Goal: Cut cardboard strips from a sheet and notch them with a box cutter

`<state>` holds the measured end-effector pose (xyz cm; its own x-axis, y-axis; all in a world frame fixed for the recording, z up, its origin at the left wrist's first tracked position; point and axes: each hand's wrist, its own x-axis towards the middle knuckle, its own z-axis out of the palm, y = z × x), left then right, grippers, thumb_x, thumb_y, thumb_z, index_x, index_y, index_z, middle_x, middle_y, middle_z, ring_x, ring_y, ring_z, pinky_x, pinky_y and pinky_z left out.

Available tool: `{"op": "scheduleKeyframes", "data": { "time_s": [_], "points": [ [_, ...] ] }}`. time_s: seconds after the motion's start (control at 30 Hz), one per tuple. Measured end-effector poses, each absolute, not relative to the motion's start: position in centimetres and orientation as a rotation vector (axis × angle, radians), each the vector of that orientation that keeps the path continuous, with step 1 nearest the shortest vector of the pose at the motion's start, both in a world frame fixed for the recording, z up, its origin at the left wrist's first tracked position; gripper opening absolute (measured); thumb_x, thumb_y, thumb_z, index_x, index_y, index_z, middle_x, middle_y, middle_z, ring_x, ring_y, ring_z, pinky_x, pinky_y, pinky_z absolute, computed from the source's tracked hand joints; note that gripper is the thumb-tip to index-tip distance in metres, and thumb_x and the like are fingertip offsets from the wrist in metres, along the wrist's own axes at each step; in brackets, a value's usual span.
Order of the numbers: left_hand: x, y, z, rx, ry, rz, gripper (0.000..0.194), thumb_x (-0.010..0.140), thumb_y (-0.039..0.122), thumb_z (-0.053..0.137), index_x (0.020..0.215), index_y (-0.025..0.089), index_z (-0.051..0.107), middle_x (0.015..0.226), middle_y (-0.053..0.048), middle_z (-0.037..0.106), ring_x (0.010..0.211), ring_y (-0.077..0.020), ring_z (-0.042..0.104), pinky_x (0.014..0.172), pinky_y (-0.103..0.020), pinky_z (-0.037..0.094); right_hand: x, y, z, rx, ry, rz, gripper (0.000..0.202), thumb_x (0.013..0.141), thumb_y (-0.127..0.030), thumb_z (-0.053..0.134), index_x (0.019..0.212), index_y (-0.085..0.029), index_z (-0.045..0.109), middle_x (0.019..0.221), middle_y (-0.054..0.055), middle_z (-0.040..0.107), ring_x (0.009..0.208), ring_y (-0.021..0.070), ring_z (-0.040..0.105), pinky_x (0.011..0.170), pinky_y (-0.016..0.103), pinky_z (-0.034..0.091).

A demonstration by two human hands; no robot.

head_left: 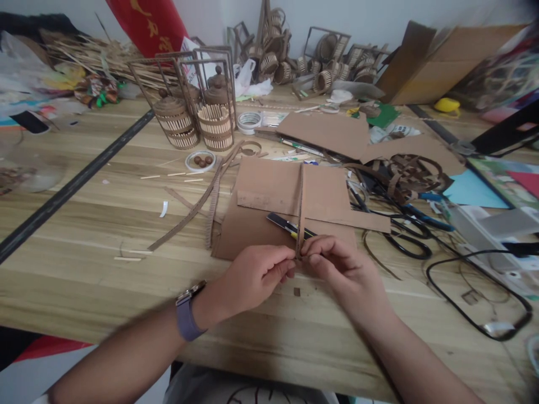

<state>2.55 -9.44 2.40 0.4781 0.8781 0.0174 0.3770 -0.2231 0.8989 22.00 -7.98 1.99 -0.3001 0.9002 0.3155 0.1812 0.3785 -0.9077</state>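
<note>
Left hand (256,275) and right hand (343,270) pinch near end of narrow brown cardboard strip (300,205), which runs far over black-and-yellow knife (280,222) and flat brown cardboard sheets (269,177). Strip seems cut, unattached. Far left: brown-and-cream slatted basket (174,122), lidded, likely complete; cream-slatted open-topped basket (214,126) beside it, likely unfinished.

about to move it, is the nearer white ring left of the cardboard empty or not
Not empty: a few brown balls sit inside the white ring.

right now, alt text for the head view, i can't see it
A person's left hand and right hand hold the near end of a narrow brown strip reaching over cardboard sheets on a wooden table. Slatted buckets stand farther back.
</note>
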Motion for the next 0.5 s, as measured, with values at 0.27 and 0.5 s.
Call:
{"op": "scheduleKeyframes", "data": {
  "time_s": [0.27,0.5],
  "points": [
    [2.97,-9.27,1.95,1.487,1.048,0.672,0.027,0.097,0.043,0.051,0.093,0.018,0.059,0.079,-0.001,0.066,0.071,-0.0144,0.064,0.065,-0.023,0.047,21.74,-8.13,1.82,-0.933,-2.015,0.527,0.009,0.089,-0.017,0.061,0.086,-0.026,0.064,0.088,0.004,0.075,0.083,0.0194,0.072,0.071,0.034,0.058],
    [3.24,-9.39,1.72,1.334,0.975,0.715,0.028,0.100,0.038,0.045,0.090,0.015,0.059,0.076,-0.003,0.066,0.066,-0.0126,0.064,0.063,-0.023,0.052,21.70,-8.43,1.57,-0.919,-2.085,0.252,0.013,0.091,-0.015,0.061,0.094,-0.027,0.063,0.096,0.002,0.079,0.097,0.0223,0.073,0.083,0.041,0.054]
  ]
}}
